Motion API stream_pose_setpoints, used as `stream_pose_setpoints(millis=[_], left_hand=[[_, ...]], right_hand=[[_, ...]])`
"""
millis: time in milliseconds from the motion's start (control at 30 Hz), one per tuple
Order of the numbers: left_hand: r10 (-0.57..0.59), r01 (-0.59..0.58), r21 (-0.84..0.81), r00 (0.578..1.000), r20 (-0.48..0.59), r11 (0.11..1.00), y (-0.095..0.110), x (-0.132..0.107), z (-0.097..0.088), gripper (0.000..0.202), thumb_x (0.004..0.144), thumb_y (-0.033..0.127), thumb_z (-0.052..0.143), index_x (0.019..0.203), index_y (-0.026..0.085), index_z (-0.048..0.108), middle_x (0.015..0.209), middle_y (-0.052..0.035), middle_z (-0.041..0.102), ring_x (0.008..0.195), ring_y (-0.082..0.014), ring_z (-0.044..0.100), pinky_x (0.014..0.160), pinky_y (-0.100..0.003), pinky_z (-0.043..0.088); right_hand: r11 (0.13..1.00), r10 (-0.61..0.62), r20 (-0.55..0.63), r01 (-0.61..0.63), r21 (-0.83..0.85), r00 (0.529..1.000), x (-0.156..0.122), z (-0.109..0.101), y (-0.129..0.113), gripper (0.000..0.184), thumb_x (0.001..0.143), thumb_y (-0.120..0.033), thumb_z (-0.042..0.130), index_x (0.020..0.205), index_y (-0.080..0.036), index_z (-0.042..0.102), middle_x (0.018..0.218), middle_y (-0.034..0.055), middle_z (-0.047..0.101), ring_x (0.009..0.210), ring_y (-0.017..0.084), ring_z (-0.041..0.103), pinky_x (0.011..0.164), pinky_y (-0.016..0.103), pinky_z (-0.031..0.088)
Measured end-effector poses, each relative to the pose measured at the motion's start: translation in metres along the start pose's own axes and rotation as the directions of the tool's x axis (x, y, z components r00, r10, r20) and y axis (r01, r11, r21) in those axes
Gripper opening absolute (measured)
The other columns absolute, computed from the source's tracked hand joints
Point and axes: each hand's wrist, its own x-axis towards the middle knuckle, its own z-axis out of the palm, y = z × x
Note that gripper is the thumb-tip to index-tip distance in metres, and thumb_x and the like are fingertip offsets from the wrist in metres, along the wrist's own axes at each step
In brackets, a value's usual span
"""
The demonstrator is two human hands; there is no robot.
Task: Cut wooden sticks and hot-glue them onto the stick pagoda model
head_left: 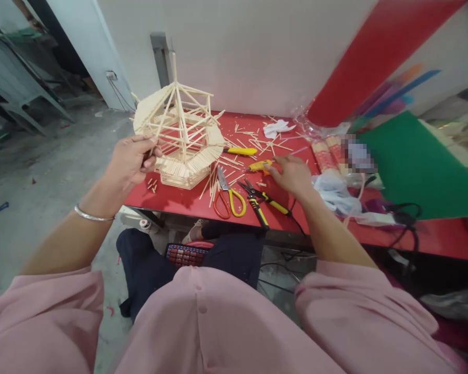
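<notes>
A pagoda-like model of thin wooden sticks [183, 179] stands at the left end of the red table, its upper frame partly covered with stick panels. At its left side is my left hand [130, 163], fingers pinched together. Whatever they grip is too small to make out, and the fingertips overlap the model. My right hand [294, 176] is closed around a yellow hot glue gun [259, 166] just above the table, its nozzle pointing left toward the model. Between the hands are loose sticks [234, 165] and a yellow utility knife [242, 151].
Scissors [229, 195] with red and yellow handles and black-yellow cutting pliers [259, 202] lie near the front edge of the red table [171, 200]. Farther right are stick packs [325, 158], plastic bags [335, 193], cables and a green board [417, 161]. A wall [249, 57] stands behind.
</notes>
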Motion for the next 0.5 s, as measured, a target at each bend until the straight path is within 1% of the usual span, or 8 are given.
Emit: stream_pose_setpoints(millis=[33,100,133,167,233,300,367,500], left_hand=[[0.000,0.000,-0.005,1.000,0.000,1.000,0.000,0.000,0.000,0.019,0.084,0.007,0.057,0.067,0.014,0.062,0.053,0.0006,0.058,0.034,-0.0026,0.032,0.035,-0.019,0.018],[0.003,-0.003,-0.016,1.000,-0.001,1.000,0.000,-0.001,0.000,0.023,0.086,0.006,0.054,0.065,0.014,0.060,0.052,0.0005,0.058,0.034,-0.0028,0.032,0.036,-0.020,0.017],[0.001,-0.001,-0.019,1.000,0.000,1.000,0.000,-0.001,0.000,0.023,0.086,0.005,0.054,0.065,0.014,0.060,0.052,0.0008,0.057,0.035,-0.0027,0.032,0.037,-0.020,0.017],[-0.001,0.001,-0.022,1.000,0.001,1.000,0.000,-0.001,0.000,0.024,0.087,0.005,0.053,0.065,0.014,0.060,0.052,0.0011,0.057,0.035,-0.0026,0.032,0.037,-0.020,0.017],[-0.007,0.007,-0.029,1.000,0.001,1.000,-0.001,-0.002,0.000,0.023,0.087,0.006,0.054,0.065,0.014,0.059,0.052,0.0017,0.057,0.035,-0.0023,0.031,0.037,-0.020,0.017],[-0.002,0.003,-0.048,1.000,0.001,0.999,-0.002,-0.002,0.000,0.023,0.086,0.007,0.055,0.064,0.014,0.059,0.052,0.0019,0.057,0.034,-0.0022,0.031,0.037,-0.020,0.017],[0.004,-0.003,-0.072,1.000,0.012,0.997,-0.004,-0.001,0.000,0.024,0.086,0.007,0.055,0.063,0.014,0.057,0.051,0.0019,0.057,0.034,-0.0022,0.032,0.036,-0.019,0.017],[0.019,-0.015,-0.102,0.999,0.030,0.995,-0.008,0.000,0.002,0.027,0.084,0.006,0.052,0.059,0.013,0.055,0.050,0.0019,0.056,0.032,-0.0011,0.030,0.035,-0.018,0.015]], right_hand=[[0.998,-0.060,0.018,0.061,-0.025,0.998,-0.015,-0.002,-0.011,0.059,0.096,-0.056,0.037,0.134,-0.016,0.059,0.131,0.0178,0.062,0.118,0.032,0.058,0.096,0.042,0.046],[0.988,-0.124,0.125,0.134,-0.078,0.984,-0.048,-0.003,-0.032,0.067,0.092,-0.065,0.042,0.141,-0.021,0.053,0.137,0.0161,0.058,0.120,0.034,0.057,0.095,0.043,0.048],[0.982,-0.116,0.194,0.142,-0.121,0.974,-0.064,-0.001,-0.039,0.077,0.087,-0.071,0.046,0.144,-0.019,0.049,0.138,0.0183,0.056,0.119,0.037,0.057,0.093,0.045,0.049],[0.979,-0.075,0.256,0.120,-0.165,0.964,-0.077,0.001,-0.044,0.088,0.083,-0.075,0.050,0.148,-0.017,0.044,0.139,0.0209,0.054,0.119,0.039,0.057,0.092,0.048,0.049],[0.974,0.045,0.359,0.040,-0.224,0.932,-0.097,0.007,-0.045,0.103,0.077,-0.079,0.053,0.153,-0.013,0.033,0.142,0.0247,0.051,0.119,0.043,0.056,0.091,0.052,0.050],[0.968,0.144,0.396,-0.047,-0.245,0.907,-0.105,0.015,-0.035,0.107,0.077,-0.081,0.051,0.155,-0.011,0.027,0.142,0.0260,0.048,0.123,0.043,0.053,0.092,0.053,0.049],[0.965,0.164,0.379,-0.069,-0.251,0.911,-0.104,0.021,-0.021,0.105,0.080,-0.080,0.048,0.154,-0.010,0.028,0.139,0.0266,0.050,0.126,0.043,0.052,0.094,0.051,0.048],[0.973,0.108,0.376,-0.020,-0.230,0.920,-0.090,0.029,-0.001,0.090,0.081,-0.078,0.045,0.142,-0.012,0.048,0.118,0.0239,0.061,0.113,0.038,0.060,0.086,0.044,0.050]])
